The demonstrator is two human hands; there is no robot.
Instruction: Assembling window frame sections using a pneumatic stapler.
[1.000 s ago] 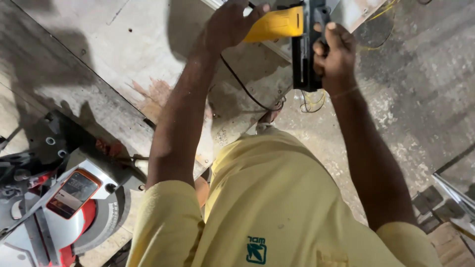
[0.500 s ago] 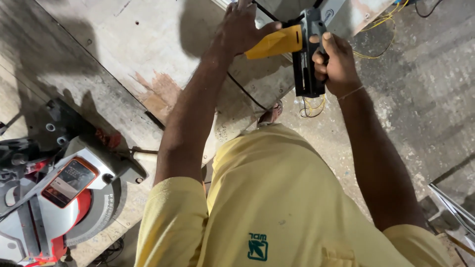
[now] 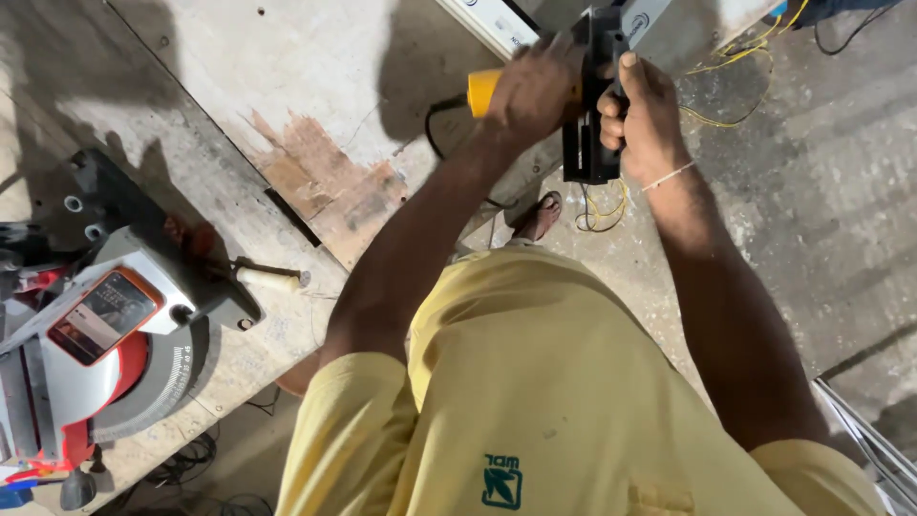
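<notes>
Sawing gear is seen furthest left: a mitre saw in red and grey is set on a worn plywood board, with a small pale-handled tool lying just beside its base. Further right, the left hand is closed fully round the yellow handle of a power tool, from whose end a black cord is trailed over the board. The black body of the tool is gripped at its right side by the right hand, the fingers wrapped tight and the thumb laid up along it. The tool is thus held in the air in front of the person's chest, above the board's edge and the concrete floor, where yellow wires are scattered. The step in hand is judged to be the readying of the tool in both hands; a firm two-handed hold would be called for next, with the cord kept away from the working end.
</notes>
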